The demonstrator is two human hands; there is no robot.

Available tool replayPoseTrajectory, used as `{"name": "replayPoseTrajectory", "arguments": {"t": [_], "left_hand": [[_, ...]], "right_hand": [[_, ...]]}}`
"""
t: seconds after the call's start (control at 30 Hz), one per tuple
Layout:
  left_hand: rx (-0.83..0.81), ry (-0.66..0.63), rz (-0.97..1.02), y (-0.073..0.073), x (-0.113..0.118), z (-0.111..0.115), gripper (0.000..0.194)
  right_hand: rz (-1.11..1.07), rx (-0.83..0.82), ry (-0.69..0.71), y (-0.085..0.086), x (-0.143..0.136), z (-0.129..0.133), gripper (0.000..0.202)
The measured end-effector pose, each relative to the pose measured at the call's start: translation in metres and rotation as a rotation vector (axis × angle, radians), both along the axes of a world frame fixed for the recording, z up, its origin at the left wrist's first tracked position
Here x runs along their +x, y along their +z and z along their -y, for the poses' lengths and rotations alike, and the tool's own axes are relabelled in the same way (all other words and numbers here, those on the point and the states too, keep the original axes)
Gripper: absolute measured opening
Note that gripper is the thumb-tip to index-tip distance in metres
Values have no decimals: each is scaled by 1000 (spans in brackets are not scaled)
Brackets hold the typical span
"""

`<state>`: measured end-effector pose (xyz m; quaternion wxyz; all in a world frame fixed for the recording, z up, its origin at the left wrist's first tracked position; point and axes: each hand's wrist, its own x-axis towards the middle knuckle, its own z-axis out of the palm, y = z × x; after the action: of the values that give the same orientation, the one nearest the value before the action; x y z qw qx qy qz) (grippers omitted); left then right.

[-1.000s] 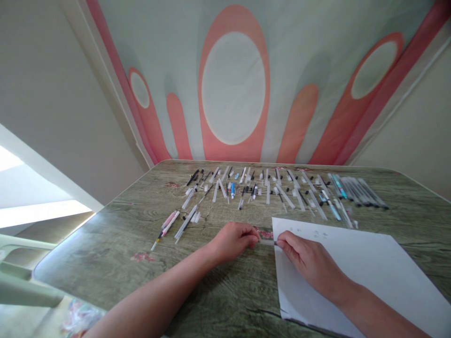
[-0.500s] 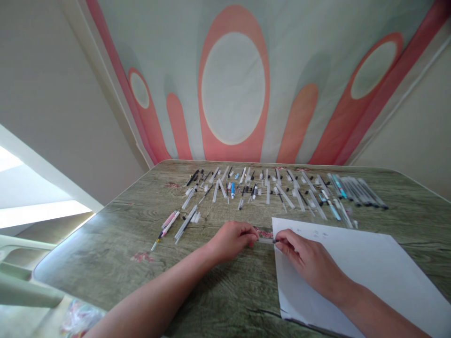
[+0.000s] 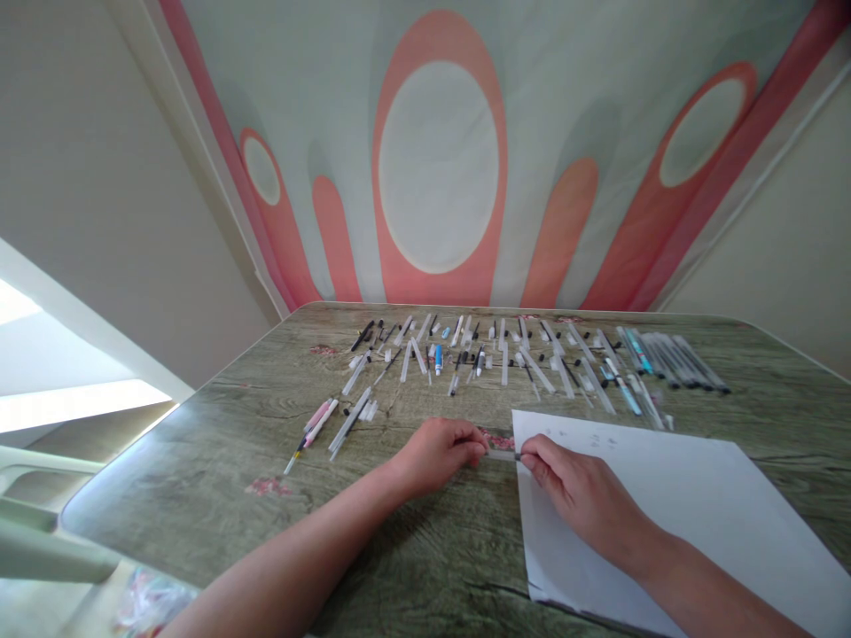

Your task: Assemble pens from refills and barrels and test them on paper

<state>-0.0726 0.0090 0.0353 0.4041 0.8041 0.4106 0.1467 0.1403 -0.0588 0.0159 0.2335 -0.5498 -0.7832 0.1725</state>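
A clear pen barrel (image 3: 501,455) spans the short gap between my two hands, lying nearly level above the table. My left hand (image 3: 447,452) is closed around its left end, which the fingers hide. At its right end is a small dark piece, mostly covered by the pinched fingertips of my right hand (image 3: 585,492). That hand is over the left edge of a white sheet of paper (image 3: 665,514), which bears a few small dark marks near its top. Whether the dark piece is fully joined to the barrel I cannot tell.
Disassembled pens (image 3: 416,354), with clear barrels, refills and caps, lie in rows across the back of the wood-patterned table (image 3: 219,443). Several whole pens (image 3: 684,363) sit side by side at the right. Pink and white pen parts (image 3: 319,421) lie at the left.
My right fingers have shifted very slightly at the barrel's dark end. My left hand stays in place, and the loose pen parts have not moved.
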Motion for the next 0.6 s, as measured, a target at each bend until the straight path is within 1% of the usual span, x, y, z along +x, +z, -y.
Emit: {"name": "replayPoseTrajectory", "arguments": {"t": [0.07, 0.27, 0.47, 0.6], "left_hand": [[8, -8, 12, 0, 0, 0, 21], [12, 13, 7, 0, 0, 1, 21], [11, -1, 20, 0, 0, 1, 20], [2, 20, 13, -1, -1, 0, 22]], "right_hand": [[10, -16, -5, 0, 0, 0, 24], [-36, -24, -18, 0, 0, 0, 16], [1, -29, -13, -2, 0, 0, 22], [-39, -29, -25, -3, 1, -1, 15]]}}
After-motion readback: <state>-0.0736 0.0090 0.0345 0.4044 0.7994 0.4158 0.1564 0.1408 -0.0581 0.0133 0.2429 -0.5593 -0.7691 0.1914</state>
